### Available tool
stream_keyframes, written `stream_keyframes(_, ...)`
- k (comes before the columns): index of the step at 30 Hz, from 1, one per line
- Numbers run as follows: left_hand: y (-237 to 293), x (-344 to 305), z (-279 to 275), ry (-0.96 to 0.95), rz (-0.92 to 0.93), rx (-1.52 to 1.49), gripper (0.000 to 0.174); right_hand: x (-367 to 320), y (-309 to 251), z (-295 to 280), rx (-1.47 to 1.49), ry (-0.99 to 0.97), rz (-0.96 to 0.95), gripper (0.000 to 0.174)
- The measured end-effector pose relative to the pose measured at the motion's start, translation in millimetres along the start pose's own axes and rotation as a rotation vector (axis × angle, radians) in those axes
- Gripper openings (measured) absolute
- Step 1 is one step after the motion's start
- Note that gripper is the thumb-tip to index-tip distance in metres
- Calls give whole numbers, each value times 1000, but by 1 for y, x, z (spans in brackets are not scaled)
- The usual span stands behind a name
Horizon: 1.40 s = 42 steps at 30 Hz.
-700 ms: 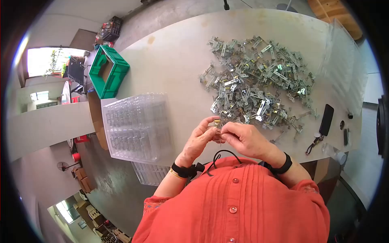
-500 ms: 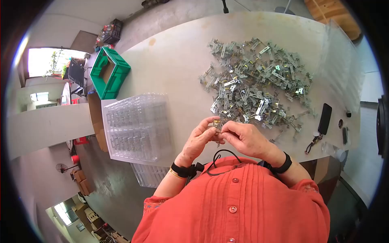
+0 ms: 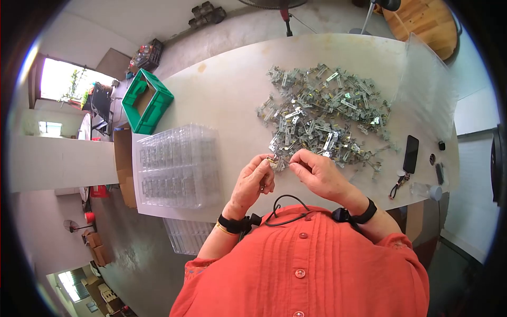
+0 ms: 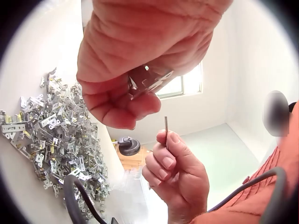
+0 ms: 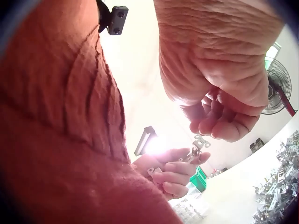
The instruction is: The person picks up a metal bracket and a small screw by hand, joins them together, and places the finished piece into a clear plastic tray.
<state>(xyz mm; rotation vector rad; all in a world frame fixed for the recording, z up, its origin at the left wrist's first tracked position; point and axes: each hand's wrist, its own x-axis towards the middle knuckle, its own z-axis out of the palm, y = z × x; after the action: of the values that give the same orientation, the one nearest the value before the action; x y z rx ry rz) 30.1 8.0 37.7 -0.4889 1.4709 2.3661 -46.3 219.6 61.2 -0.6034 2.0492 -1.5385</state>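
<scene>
Head view: near the pale, smooth table's (image 3: 237, 105) near edge, the left hand (image 3: 251, 182) grips a bracket (image 3: 271, 162); the right hand (image 3: 323, 175) is just to its right. Farther off lies a jagged metal pile (image 3: 327, 113); clear, ridged plastic trays (image 3: 179, 169) sit left.

Left wrist view: the bracket is shiny, angular metal, partly hidden by curled fingers. The right hand pinches a thin, straight metal pin (image 4: 166, 127), apart from it.

Right wrist view: the bracket's holed, rounded end protrudes.
</scene>
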Motion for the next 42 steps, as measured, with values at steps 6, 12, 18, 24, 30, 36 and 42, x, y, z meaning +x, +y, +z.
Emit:
stream_keyframes(6, -1, -9, 13, -5, 29, 133, 27, -10, -3, 3, -5, 23, -41, 12)
stream_keyframes(12, -4, -13, 16, 25, 183, 405, 25, -19, -2, 6, -70, 50, -88, 12)
stream_keyframes(18, -4, -15, 20, 68, 203, 442, 25, -20, -6, 7, -70, 35, -71, 10)
stream_keyframes(24, -6, -17, 13, 59, 228, 456, 25, -18, -6, 12, -96, 31, -83, 9)
stream_keyframes(30, -5, -18, 10, 59, 198, 429, 23, -17, -9, 14, -87, 25, -93, 9)
stream_keyframes(36, -13, -16, 10, 40, 235, 507, 21, -17, -5, 16, -82, 20, -77, 9)
stream_keyframes(42, -24, -10, 7, 64, 419, 752, 24, -17, -6, 16, -94, 9, -12, 15)
